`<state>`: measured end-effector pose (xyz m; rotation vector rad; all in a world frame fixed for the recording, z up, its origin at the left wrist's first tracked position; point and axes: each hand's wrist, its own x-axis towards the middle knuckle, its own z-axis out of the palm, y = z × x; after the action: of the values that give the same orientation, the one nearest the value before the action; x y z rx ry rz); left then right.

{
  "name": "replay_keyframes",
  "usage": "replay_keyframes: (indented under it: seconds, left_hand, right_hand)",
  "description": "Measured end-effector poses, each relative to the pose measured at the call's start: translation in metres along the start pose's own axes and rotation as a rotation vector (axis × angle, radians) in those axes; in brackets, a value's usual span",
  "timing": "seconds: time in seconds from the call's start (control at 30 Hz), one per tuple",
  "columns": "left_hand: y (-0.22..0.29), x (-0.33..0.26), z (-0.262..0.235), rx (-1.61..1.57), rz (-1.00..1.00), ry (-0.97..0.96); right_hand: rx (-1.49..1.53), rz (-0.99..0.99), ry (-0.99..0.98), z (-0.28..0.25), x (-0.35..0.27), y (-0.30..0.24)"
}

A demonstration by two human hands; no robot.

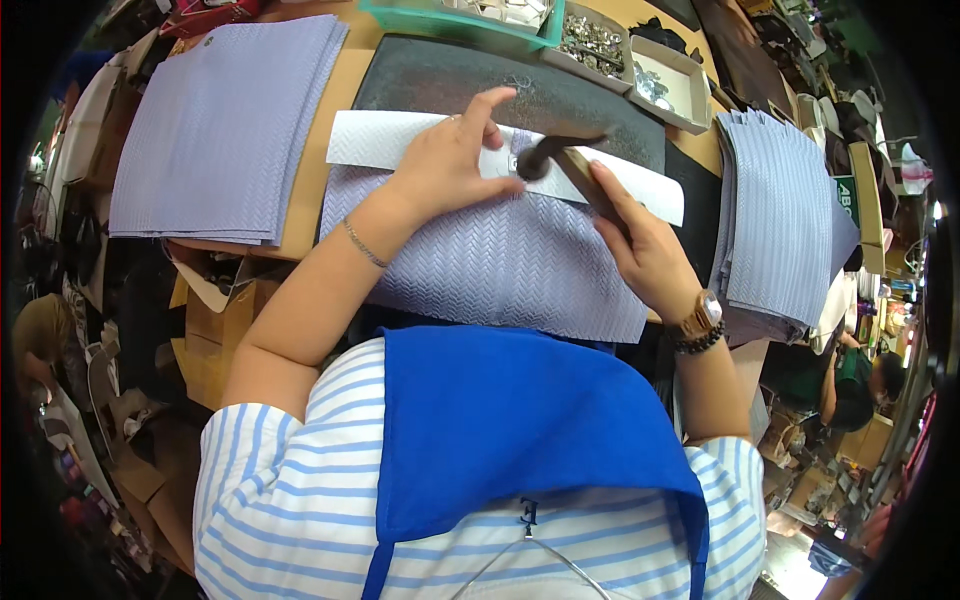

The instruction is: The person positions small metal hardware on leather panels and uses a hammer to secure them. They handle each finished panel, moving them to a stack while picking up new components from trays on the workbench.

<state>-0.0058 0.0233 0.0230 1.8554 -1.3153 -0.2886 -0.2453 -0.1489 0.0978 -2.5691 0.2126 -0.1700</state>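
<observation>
In my right hand [640, 240] is a hammer [590, 185] with a wooden handle and a dark metal head. Its head hangs over a white strip [390, 135] along the far edge of a lavender woven-pattern sheet [500, 260]. Resting at the strip, my left hand [460, 155] has its thumb and index finger spread wide around the spot beside the hammer head. A small metal fitting [514, 163] shows on the strip between them, partly hidden by the hammer. Under the strip's far side lies a dark worn slab [420, 75].
Lavender sheets are stacked at the left [220, 130], with another stack at the right [775, 220]. Beyond the slab stand a green tray [460, 22], a box of small metal parts [592, 45] and a white box of clear pieces [670, 85]. Other people sit at both sides.
</observation>
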Motion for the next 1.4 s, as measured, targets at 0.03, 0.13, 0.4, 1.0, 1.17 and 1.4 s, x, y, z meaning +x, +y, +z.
replay_keyframes:
  seconds: [0.03,0.13,0.4,1.0,1.17,1.4]
  left_hand:
    - [0.004,0.0,-0.006,0.011,0.008,-0.039]
    - [0.004,-0.006,-0.04,0.318,0.261,-0.038]
    - [-0.09,-0.011,-0.139,-0.136,-0.487,0.07]
    - [-0.116,-0.064,-0.412,0.581,-0.421,0.541]
    - [-0.19,-0.109,-0.329,0.949,-1.011,0.312]
    - [-0.202,-0.142,-0.304,0.772,-0.839,0.161]
  right_hand:
    - [0.025,0.041,0.026,-0.005,-0.008,0.003]
    - [0.123,0.198,0.175,-0.01,-0.043,0.022]
    - [-0.342,0.446,0.514,-0.018,-0.112,0.113]
    - [-0.156,0.065,0.391,0.044,-0.042,0.045]
    - [-0.06,0.086,0.399,0.039,-0.041,0.046]
    - [-0.991,0.381,0.638,-0.096,-0.095,0.152]
